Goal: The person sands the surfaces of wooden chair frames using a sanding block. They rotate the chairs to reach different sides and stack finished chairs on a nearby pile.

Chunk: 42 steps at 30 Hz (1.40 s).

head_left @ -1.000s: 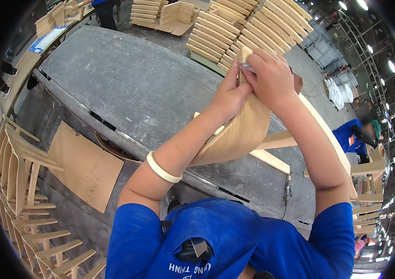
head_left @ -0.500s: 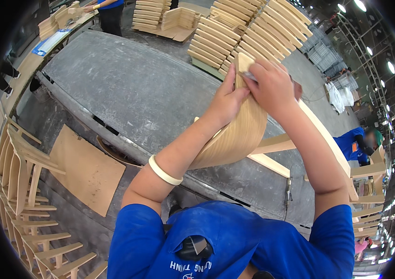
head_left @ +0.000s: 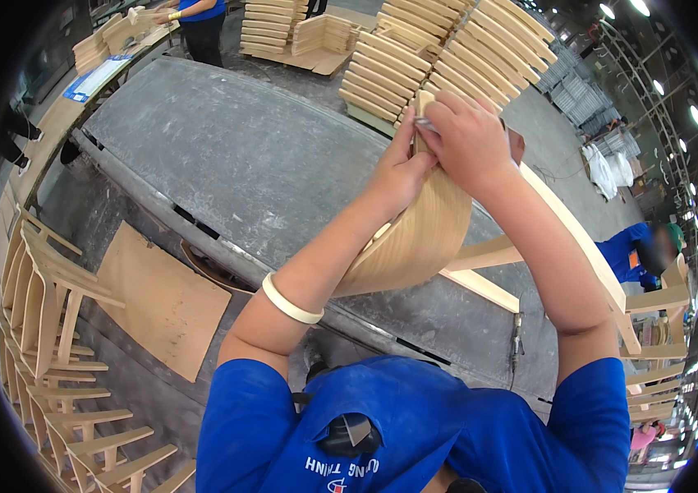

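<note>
A curved wooden chair back with light grain is in front of me, joined or close to pale wooden legs; the joint is hidden. My left hand grips the narrow upper end of the curved panel, thumb on its near side. My right hand is closed at the same end, fingers pinching a thin greyish sheet that looks like sandpaper against the panel's edge. A reddish-brown flap shows beyond that hand, perhaps part of the same sheet.
A grey worktable spans the middle, with an air hose fitting near its right side. Stacked wooden parts stand behind it. Cardboard and wooden chair frames are at left. A co-worker in blue is at right.
My right hand has shifted slightly left along the panel's upper end, with the sheet in its fingers. My left hand keeps its hold. The whole view has moved a little.
</note>
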Each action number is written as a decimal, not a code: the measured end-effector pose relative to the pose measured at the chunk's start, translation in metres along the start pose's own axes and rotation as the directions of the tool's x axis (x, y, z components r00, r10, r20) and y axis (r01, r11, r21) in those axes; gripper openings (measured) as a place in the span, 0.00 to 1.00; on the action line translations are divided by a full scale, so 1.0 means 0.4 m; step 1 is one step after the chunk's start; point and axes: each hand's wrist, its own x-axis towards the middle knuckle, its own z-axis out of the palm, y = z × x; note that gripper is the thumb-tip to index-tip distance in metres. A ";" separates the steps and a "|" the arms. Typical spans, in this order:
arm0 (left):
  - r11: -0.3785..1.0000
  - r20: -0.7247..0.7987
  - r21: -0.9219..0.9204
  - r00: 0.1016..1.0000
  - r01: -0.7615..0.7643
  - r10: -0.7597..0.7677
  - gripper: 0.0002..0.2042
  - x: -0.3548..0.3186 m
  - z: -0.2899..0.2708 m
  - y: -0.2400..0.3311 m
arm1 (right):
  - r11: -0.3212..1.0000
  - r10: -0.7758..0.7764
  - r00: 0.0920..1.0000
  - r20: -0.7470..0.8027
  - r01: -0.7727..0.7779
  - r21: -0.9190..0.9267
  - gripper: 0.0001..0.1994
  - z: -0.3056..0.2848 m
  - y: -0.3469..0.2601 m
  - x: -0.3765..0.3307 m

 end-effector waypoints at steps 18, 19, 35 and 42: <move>0.995 0.059 0.077 0.996 -0.070 0.065 0.37 -0.032 -0.019 0.056 | 0.998 0.060 0.996 -0.068 -0.059 0.021 0.09 -0.042 0.062 -0.120; 0.993 0.051 0.091 0.996 -0.074 0.070 0.36 -0.033 -0.019 0.056 | 0.999 0.020 0.998 -0.053 -0.019 0.033 0.09 -0.040 0.072 -0.131; 0.996 0.047 0.068 0.998 -0.050 0.047 0.36 -0.031 -0.035 0.065 | 0.999 0.017 0.999 -0.040 -0.019 -0.038 0.11 -0.021 0.018 -0.076; 0.999 0.021 0.046 1.000 0.019 -0.020 0.36 -0.031 -0.041 0.065 | 0.998 -0.050 0.999 0.003 0.050 -0.048 0.11 -0.013 0.005 -0.067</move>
